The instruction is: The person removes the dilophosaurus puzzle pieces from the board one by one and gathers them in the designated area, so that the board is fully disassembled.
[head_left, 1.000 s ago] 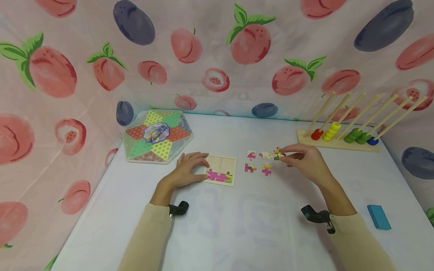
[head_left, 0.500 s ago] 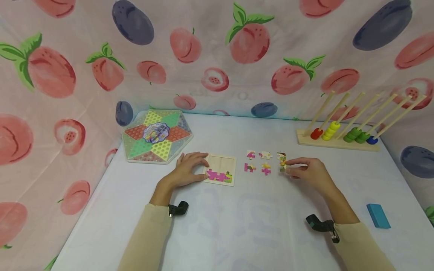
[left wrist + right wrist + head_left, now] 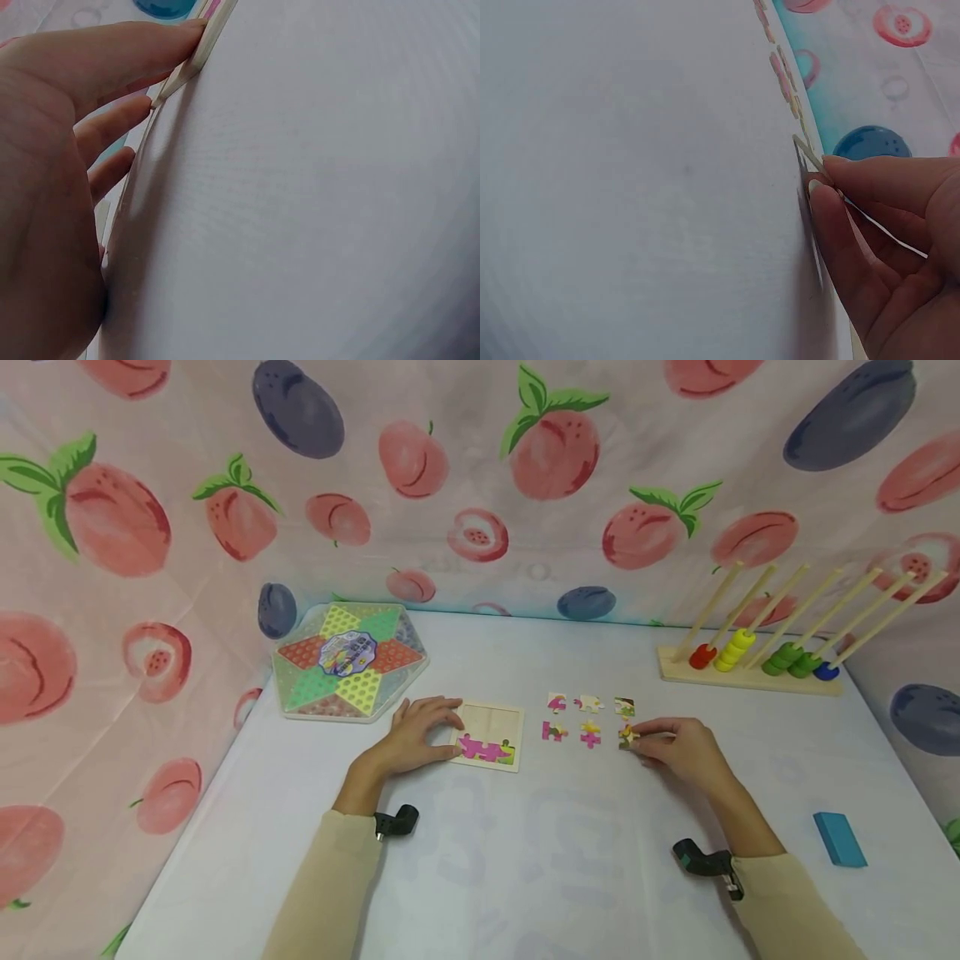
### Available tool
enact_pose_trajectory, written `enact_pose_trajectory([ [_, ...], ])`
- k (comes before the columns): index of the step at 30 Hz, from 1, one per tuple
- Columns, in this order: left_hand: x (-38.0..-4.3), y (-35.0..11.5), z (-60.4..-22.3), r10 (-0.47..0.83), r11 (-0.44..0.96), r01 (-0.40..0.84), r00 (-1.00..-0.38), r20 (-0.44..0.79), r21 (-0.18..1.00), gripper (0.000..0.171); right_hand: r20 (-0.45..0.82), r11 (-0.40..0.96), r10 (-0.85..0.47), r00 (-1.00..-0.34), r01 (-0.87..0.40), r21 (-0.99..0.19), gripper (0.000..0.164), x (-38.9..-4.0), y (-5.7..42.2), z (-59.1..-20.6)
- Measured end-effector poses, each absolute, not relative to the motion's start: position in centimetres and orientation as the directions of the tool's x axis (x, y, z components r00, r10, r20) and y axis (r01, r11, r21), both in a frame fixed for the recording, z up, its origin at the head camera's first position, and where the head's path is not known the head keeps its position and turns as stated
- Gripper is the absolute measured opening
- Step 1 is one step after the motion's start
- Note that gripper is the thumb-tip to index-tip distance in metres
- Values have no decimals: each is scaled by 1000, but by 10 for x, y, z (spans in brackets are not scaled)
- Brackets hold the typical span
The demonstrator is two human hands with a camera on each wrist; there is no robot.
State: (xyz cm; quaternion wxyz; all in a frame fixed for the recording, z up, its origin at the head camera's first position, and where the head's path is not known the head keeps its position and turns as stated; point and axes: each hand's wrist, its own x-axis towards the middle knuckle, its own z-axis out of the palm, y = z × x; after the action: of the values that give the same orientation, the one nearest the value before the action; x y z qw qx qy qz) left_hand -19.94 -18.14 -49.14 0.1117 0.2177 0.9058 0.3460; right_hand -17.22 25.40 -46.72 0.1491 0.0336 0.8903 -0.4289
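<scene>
In the head view, a square wooden puzzle tray lies left of centre, with a pink and green picture along its near side. My left hand holds the tray by its left side, thumb at the near part and fingers at the far corner. In the left wrist view, the thumb lies on the tray's edge. To the right, my right hand pinches a colourful jigsaw piece between thumb and fingers. The right wrist view shows that piece tilted, one edge up. Several loose jigsaw pieces lie between the hands.
A six-pointed Chinese checkers board sits at the back left. At the back right stands a wooden peg rack with coloured beads on some upright rods. A blue block lies near the right edge of the white table. Fruit-print cloth hangs behind.
My right hand has moved toward the near side with the pinched piece, leaving the far right loose piece uncovered. The left hand and the tray stay where they were.
</scene>
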Motion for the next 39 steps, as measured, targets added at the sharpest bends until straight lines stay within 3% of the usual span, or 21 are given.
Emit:
enact_pose_trajectory([
  [17,-200,-180,-493,464,668,309,-884,-55,677,26,-244,746,-28,-969,142,-651,37,-175,248,-467],
  [28,-200,-181,-492,469,663,315,-882,-49,679,27,-143,844,-20,-990,60,-533,31,-177,238,-465],
  [39,-200,-180,-493,469,667,317,-882,-50,674,27,-149,858,-9,-989,68,-510,27,-175,234,-462],
])
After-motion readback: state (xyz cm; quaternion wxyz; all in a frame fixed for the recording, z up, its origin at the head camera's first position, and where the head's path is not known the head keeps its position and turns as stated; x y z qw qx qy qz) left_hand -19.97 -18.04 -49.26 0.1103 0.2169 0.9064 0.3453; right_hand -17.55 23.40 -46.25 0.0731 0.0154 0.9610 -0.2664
